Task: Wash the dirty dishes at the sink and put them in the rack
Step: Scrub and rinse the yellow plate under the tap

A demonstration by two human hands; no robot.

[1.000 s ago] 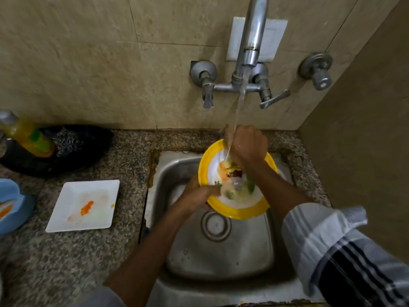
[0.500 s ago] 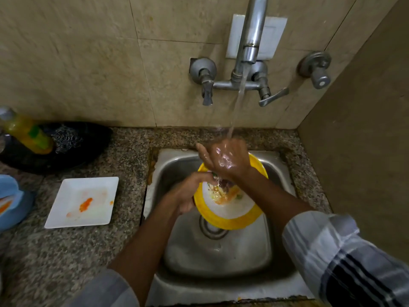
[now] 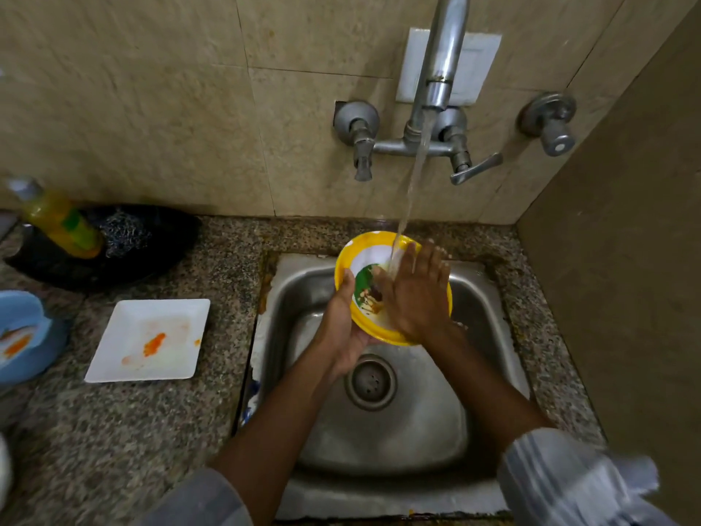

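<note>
Head view: one yellow-rimmed plate (image 3: 351,247) over the sink (image 3: 474,298), gripped by the left hand (image 3: 341,328); right hand (image 3: 413,294) flat on it, fingers spread. One white square plate (image 3: 148,341) and one blue bowl (image 3: 22,336) on the tabletop (image 3: 113,430).

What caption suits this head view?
Left hand holds a yellow-rimmed round plate under running tap water while the right hand rubs off food.

Yellow bottle (image 3: 60,225) beside steel scrubber (image 3: 121,231)
</note>
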